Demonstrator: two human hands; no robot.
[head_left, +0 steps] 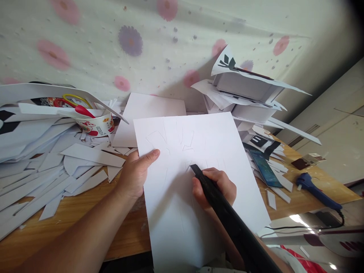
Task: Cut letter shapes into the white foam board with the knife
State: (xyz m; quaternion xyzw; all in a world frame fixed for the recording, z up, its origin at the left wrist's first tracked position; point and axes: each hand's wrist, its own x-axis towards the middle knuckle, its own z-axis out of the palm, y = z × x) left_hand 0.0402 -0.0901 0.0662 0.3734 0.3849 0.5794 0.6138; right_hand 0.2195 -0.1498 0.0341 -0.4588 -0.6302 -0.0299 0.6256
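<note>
A white board point(170, 197), marked with thin faint lines, is tilted up in front of me. My left hand point(136, 168) grips its left edge, thumb lying on the face and fingers behind. In my right hand point(214, 187) is a long black utility knife point(224, 212), its slanted tip touching or just above the board near the middle lines. The fingers of that hand are wrapped round the knife and rest close to the board's surface. The knife's rear end runs out of view at the bottom.
White offcuts point(85, 155) and a paper cup point(96, 125) with red-handled and yellow-handled items lie left on the wooden table point(131, 231). Stacked white boxes point(247, 87) stand behind. A phone point(264, 167) and a blue glue gun point(315, 189) with its cord are at right.
</note>
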